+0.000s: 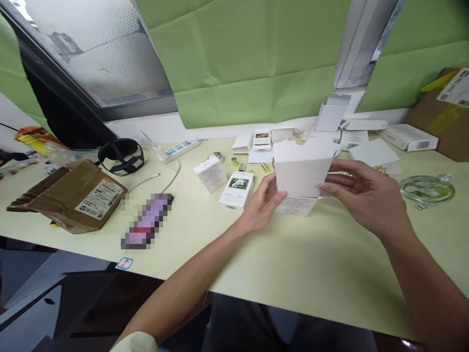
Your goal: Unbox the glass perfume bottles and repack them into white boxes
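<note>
Above the table, both hands hold a white cardboard box (302, 178) with a raised flap and small print on its lower face. My left hand (262, 203) grips its left side, thumb on the front. On the right side, my right hand (362, 193) has its thumb against the front edge and its fingers bent behind the box. A white box with a flower picture (237, 190) lies left of my left hand, beside a small box with printed text (210, 174). Several small gold and green caps (242, 167) stand or lie behind them.
Opened white cartons (330, 117) crowd the wall side of the table. At right are a green glass bottle (427, 189) and a large brown carton (443, 117). On the left are a torn brown box (73, 195), a black headset (121, 157), a power strip (179, 150) and a blurred phone (147, 222).
</note>
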Motion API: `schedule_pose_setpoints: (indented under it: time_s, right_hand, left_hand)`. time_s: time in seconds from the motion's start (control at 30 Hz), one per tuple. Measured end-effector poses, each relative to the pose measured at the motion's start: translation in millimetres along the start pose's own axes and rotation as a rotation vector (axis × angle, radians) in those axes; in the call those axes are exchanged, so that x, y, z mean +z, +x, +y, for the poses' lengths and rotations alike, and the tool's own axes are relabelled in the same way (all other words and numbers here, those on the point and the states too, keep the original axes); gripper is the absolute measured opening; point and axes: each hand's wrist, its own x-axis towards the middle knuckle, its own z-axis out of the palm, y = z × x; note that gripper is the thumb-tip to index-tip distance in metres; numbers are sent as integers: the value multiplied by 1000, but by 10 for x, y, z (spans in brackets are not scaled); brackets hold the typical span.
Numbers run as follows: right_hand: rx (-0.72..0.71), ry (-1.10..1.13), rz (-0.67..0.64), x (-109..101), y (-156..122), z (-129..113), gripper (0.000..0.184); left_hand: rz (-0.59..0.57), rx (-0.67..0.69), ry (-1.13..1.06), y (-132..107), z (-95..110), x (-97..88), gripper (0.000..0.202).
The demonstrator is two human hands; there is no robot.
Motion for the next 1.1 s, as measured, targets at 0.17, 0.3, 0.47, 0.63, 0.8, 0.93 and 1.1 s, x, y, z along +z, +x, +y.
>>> schedule_pose_setpoints:
  time_s: [0.17, 0.3, 0.47, 0.63, 0.8, 0.93, 1.1]
  right_hand:
    - [24, 19, 27, 38, 7, 5, 37]
    - [60, 58, 25, 39, 11, 16, 38]
    - [112, 62, 35, 38, 5, 6, 38]
    - [91, 38, 52, 71, 0, 12, 38]
    - [72, 4, 32, 78, 12, 44, 33]
    - [40, -39, -9, 66, 24, 56, 26]
    - [66, -37, -84, 15, 45, 89, 28]
  left_hand:
    - [-7, -16, 4, 2, 19, 4, 48]
    - [-17, -17, 22, 4, 19, 3, 49]
    - [8, -32, 26, 1, 17, 12, 51]
    - [-5, -35, 20, 3, 37, 5, 53]
    - [-14, -40, 68, -2, 71, 6, 51]
    - [-9, -27, 76, -4, 69, 2, 50]
    - [-20, -21, 71, 2, 49, -14, 50]
